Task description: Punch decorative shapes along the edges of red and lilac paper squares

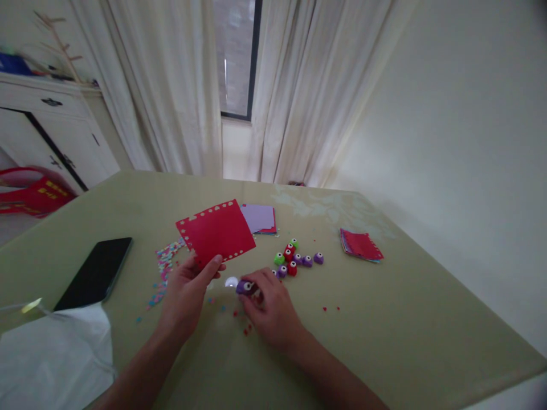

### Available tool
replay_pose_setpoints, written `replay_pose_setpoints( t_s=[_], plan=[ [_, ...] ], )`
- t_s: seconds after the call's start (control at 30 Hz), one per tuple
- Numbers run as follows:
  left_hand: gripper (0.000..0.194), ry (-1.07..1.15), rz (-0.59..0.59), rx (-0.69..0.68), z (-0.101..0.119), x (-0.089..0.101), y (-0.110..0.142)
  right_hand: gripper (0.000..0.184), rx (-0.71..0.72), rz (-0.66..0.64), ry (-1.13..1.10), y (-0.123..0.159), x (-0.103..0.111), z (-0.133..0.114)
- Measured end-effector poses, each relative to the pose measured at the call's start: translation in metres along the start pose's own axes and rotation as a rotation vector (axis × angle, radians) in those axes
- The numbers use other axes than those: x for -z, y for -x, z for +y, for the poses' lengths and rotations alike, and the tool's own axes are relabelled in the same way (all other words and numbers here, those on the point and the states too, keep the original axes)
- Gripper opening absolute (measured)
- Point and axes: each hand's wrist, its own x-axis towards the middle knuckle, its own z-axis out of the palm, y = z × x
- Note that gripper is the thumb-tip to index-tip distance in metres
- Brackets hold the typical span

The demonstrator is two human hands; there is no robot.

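Between the thumb and fingers of my left hand (188, 285) is a sheet of red paper (216, 230), held up off the table. Small shapes are punched out along its top, left and bottom edges. My right hand (271, 304) is closed around a small purple craft punch (244, 287) with a round eye-like mark, just below the sheet. A round white piece (231, 282) shows beside that punch; whether it is joined to it I cannot tell. Several more punches in red, green and purple (292, 257) stand in a cluster beyond my right hand.
Tiny punched-out bits (166, 265) are strewn left of the sheet, with a few red ones near my right hand. Lilac paper (258, 217) lies behind the sheet, and a red-topped paper stack (362, 245) at right. A black phone (96, 273) and white cloth-like item (55, 359) occupy the left.
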Motion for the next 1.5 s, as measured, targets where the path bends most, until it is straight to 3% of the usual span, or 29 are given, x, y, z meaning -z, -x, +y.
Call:
replay_pose_setpoints(
  t_s=[0.07,0.17,0.3,0.73,1.33,1.5],
  plan=[
    [0.034,-0.022,-0.008,0.017,-0.003,0.0,0.001,0.026,-0.143,0.122,-0.267,0.002,0.003,0.004],
    [0.038,-0.1,-0.034,0.039,-0.005,-0.001,0.004,0.032,-0.304,0.197,-0.584,-0.003,-0.001,0.01],
    [0.042,-0.175,-0.059,0.083,-0.005,-0.004,0.007,0.047,-0.406,0.281,-0.769,-0.009,-0.005,0.012],
    [0.044,-0.202,-0.145,0.056,-0.003,-0.011,0.017,0.05,-0.432,0.374,-0.82,-0.009,-0.004,0.008],
    [0.043,-0.279,-0.177,0.051,0.003,-0.021,0.026,0.05,-0.382,0.375,-0.799,-0.006,-0.009,0.009],
    [0.044,-0.296,-0.178,0.039,0.002,-0.017,0.022,0.065,-0.418,0.411,-0.91,-0.011,-0.001,0.009]
  ],
)
